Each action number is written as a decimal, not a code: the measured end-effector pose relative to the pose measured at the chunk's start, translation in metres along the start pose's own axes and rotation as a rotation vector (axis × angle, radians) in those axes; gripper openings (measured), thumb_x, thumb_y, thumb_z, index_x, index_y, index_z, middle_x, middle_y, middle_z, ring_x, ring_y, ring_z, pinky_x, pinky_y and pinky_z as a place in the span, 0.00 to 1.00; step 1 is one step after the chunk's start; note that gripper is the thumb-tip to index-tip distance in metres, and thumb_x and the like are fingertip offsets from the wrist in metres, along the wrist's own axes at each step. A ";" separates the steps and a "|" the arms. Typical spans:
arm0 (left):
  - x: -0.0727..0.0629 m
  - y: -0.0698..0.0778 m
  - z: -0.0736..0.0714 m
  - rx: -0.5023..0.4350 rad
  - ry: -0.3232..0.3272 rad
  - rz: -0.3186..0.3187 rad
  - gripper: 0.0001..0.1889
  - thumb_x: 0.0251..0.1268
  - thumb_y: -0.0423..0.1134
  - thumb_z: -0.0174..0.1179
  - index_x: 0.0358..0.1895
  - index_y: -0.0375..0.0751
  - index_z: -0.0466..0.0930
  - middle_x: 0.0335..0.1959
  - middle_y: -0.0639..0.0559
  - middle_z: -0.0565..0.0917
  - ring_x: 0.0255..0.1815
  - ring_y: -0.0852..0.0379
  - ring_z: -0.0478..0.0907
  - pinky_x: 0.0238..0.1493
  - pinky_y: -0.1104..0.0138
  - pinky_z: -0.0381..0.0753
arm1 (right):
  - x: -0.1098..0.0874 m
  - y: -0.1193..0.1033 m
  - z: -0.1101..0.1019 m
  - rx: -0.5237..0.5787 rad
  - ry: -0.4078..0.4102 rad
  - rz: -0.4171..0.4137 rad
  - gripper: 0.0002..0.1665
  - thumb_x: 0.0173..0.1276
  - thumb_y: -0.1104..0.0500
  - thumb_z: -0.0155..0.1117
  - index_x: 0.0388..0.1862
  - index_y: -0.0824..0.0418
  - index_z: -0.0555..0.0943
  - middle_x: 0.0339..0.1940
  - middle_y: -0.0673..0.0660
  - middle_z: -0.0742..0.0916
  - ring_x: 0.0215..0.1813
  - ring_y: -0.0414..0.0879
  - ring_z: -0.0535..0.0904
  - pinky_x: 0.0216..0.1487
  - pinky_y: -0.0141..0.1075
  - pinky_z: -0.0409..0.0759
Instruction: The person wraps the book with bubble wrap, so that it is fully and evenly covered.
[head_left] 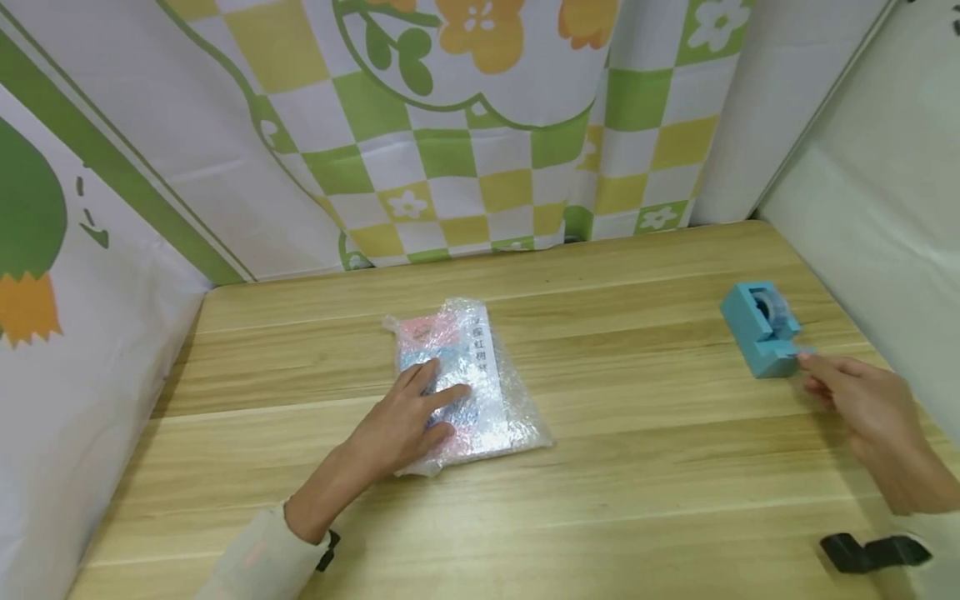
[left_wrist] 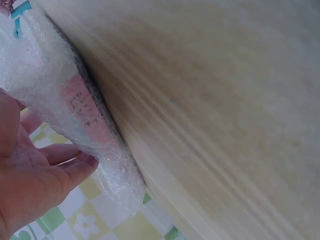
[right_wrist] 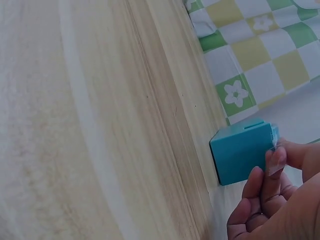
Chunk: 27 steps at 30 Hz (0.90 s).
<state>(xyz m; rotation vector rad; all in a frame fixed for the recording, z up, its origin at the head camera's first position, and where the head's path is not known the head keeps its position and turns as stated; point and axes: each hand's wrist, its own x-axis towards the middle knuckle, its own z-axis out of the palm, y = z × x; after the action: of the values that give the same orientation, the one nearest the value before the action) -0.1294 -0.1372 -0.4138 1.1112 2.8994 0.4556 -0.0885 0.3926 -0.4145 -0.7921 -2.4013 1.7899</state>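
A book in bubble wrap (head_left: 491,392) lies on the wooden table, its pink, blue and white cover showing through. My left hand (head_left: 401,421) rests on its left part with spread fingers; the left wrist view shows the fingertips against the bubble wrap (left_wrist: 50,75). At the table's right side stands a blue tape dispenser (head_left: 757,337) with a clear tape roll (head_left: 778,310) in it. My right hand (head_left: 873,408) is at its front end. In the right wrist view, thumb and forefinger pinch a short end of clear tape (right_wrist: 275,164) beside the dispenser (right_wrist: 242,155).
The wooden table (head_left: 615,500) runs back to a checkered green, yellow and white curtain (head_left: 487,158). White sheeting (head_left: 892,183) hangs close by the right edge, near the dispenser. More printed sheeting (head_left: 67,400) borders the left side.
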 end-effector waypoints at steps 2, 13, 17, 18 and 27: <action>0.000 0.000 0.000 0.001 0.002 0.000 0.27 0.62 0.40 0.72 0.65 0.47 0.79 0.69 0.24 0.64 0.68 0.29 0.64 0.59 0.45 0.76 | 0.000 -0.001 0.000 -0.006 -0.002 -0.001 0.18 0.73 0.51 0.64 0.21 0.39 0.85 0.21 0.39 0.83 0.26 0.32 0.77 0.25 0.24 0.77; 0.000 0.001 -0.001 0.000 0.012 0.003 0.26 0.62 0.39 0.72 0.64 0.47 0.80 0.69 0.24 0.65 0.67 0.29 0.65 0.59 0.45 0.76 | 0.003 -0.002 0.000 0.017 -0.034 -0.042 0.19 0.75 0.59 0.60 0.22 0.50 0.88 0.22 0.42 0.84 0.27 0.35 0.77 0.26 0.26 0.76; -0.002 0.001 -0.001 0.009 0.012 -0.002 0.26 0.62 0.39 0.72 0.64 0.47 0.80 0.68 0.24 0.65 0.67 0.29 0.65 0.59 0.45 0.76 | 0.006 -0.002 0.003 0.058 -0.055 -0.041 0.20 0.74 0.62 0.59 0.22 0.53 0.88 0.22 0.43 0.84 0.27 0.36 0.77 0.25 0.26 0.75; -0.003 0.001 -0.001 0.011 0.014 -0.003 0.26 0.62 0.39 0.72 0.64 0.47 0.80 0.68 0.24 0.65 0.67 0.29 0.65 0.59 0.45 0.76 | 0.007 -0.002 0.004 0.084 -0.060 -0.033 0.19 0.73 0.62 0.60 0.22 0.53 0.88 0.22 0.44 0.84 0.26 0.36 0.77 0.25 0.26 0.76; -0.005 0.001 0.000 0.002 0.011 -0.028 0.27 0.62 0.39 0.71 0.65 0.47 0.79 0.69 0.24 0.64 0.67 0.28 0.65 0.58 0.45 0.77 | 0.018 -0.006 0.007 0.221 -0.094 0.070 0.19 0.73 0.65 0.57 0.20 0.56 0.84 0.23 0.46 0.80 0.25 0.36 0.77 0.24 0.27 0.76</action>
<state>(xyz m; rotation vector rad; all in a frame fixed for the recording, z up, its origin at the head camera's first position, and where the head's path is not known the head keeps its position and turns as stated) -0.1246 -0.1397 -0.4137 1.0699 2.9213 0.4593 -0.1087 0.3925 -0.4160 -0.7925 -2.1999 2.1177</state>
